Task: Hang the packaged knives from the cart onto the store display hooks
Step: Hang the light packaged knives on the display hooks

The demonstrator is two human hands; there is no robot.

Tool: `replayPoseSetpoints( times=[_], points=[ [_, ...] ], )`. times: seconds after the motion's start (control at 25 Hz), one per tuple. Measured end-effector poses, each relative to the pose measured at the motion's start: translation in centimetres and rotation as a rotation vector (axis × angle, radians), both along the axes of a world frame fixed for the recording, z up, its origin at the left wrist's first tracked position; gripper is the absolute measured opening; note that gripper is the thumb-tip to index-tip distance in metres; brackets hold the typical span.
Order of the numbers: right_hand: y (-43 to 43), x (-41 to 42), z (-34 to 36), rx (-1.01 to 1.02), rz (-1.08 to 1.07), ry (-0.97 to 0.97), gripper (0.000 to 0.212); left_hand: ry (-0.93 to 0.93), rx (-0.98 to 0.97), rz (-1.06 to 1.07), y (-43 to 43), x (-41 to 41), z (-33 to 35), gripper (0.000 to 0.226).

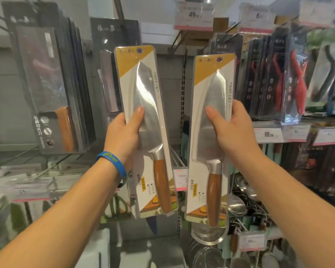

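Held upright, hang holes (138,50) uppermost, likely ready for hanging: left knife pack (146,88) gripped mid-blade by left hand (122,136), right knife pack (216,88) likewise by right hand (233,132). Just left of the left hand, dark boxed knives (52,89) already hung.

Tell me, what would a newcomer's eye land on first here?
Two steel kitchen knives with brown wooden handles, in clear-fronted white-and-gold packs, are held up mid-frame: the left packaged knife in the left hand, the right packaged knife in the right hand. A bright blue rubber wristband circles the left wrist; red-handled packaged tools hang at upper right.
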State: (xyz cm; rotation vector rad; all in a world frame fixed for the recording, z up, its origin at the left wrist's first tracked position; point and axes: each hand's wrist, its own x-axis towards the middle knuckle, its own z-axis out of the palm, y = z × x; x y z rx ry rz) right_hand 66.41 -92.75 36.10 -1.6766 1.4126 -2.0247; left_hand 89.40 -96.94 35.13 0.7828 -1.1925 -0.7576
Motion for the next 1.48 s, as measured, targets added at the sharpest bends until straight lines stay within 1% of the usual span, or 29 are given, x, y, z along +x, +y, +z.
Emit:
replayPoseSetpoints(
  times=[0.04,0.08,0.12,0.2,0.24,0.32,0.44,0.48,0.6,0.72,0.8,0.88,0.96,1.04,1.12,1.16,1.24,1.32,1.4,1.48],
  points=[
    [-0.2,-0.2,0.9,0.003,-0.033,0.01,0.021,0.008,-0.015,0.014,-0.1,0.0,0.5,0.036],
    [-0.5,-0.5,1.9,0.01,-0.067,0.02,0.02,0.016,-0.03,0.02,-0.2,-0.1,1.1,0.036],
    [-0.8,-0.7,2.9,0.021,-0.089,0.029,0.025,0.021,-0.043,0.019,-0.3,-0.2,1.8,0.043],
    [-1.4,-1.1,4.6,0.045,-0.095,0.048,0.039,0.001,-0.066,0.02,-0.2,-0.7,3.0,0.065],
    [-1.6,-1.3,5.3,0.056,-0.09,0.064,0.044,-0.02,-0.078,0.033,-0.1,-1.0,3.4,0.07],
    [-2.1,-1.5,6.1,0.06,-0.084,0.1,0.048,-0.069,-0.108,0.073,-0.1,-1.5,4.1,0.073],
    [-2.8,-1.9,6.1,0.001,-0.098,0.174,0.044,-0.099,-0.129,0.13,-0.2,-2.4,4.5,0.064],
    [-3.1,-2.1,6.2,-0.024,-0.113,0.196,0.046,-0.11,-0.125,0.143,-0.4,-2.6,4.6,0.065],
    [-3.8,-3.0,7.9,-0.052,-0.129,0.187,0.056,-0.149,-0.113,0.162,-0.8,-2.9,5.2,0.073],
    [-4.4,-3.4,10.4,0.035,-0.073,0.209,0.056,-0.185,-0.114,0.166,-1.3,-3.2,6.4,0.087],
    [-4.6,-3.6,11.3,0.005,-0.074,0.232,0.056,-0.216,-0.151,0.193,-1.7,-3.3,7.1,0.084],
    [-4.2,-4.0,12.1,-0.102,-0.146,0.246,0.059,-0.215,-0.196,0.226,-2.0,-3.4,7.4,0.074],
    [-3.7,-4.7,12.6,-0.182,-0.22,0.267,0.056,-0.182,-0.252,0.246,-2.0,-3.5,7.6,0.069],
    [-3.4,-5.6,13.1,-0.21,-0.236,0.238,0.058,-0.163,-0.3,0.274,-2.1,-3.8,7.8,0.07],
    [-3.4,-6.4,13.6,-0.208,-0.227,0.205,0.065,-0.163,-0.323,0.289,-2.2,-4.2,8.0,0.066],
    [-3.5,-6.7,13.8,-0.204,-0.227,0.204,0.064,-0.164,-0.322,0.284,-2.3,-4.4,8.1,0.065],
    [-3.5,-6.9,13.9,-0.199,-0.235,0.232,0.052,-0.143,-0.306,0.28,-2.4,-4.4,8.1,0.064],
    [-3.5,-6.5,13.7,-0.197,-0.23,0.274,0.045,-0.133,-0.305,0.293,-2.2,-3.9,7.7,0.069],
    [-3.4,-6.0,13.7,-0.217,-0.206,0.313,0.047,-0.148,-0.301,0.322,-1.8,-3.4,7.3,0.078],
    [-3.1,-5.4,14.7,-0.253,-0.178,0.301,0.053,-0.175,-0.271,0.33,-1.4,-3.2,7.4,0.073]
  ],
)
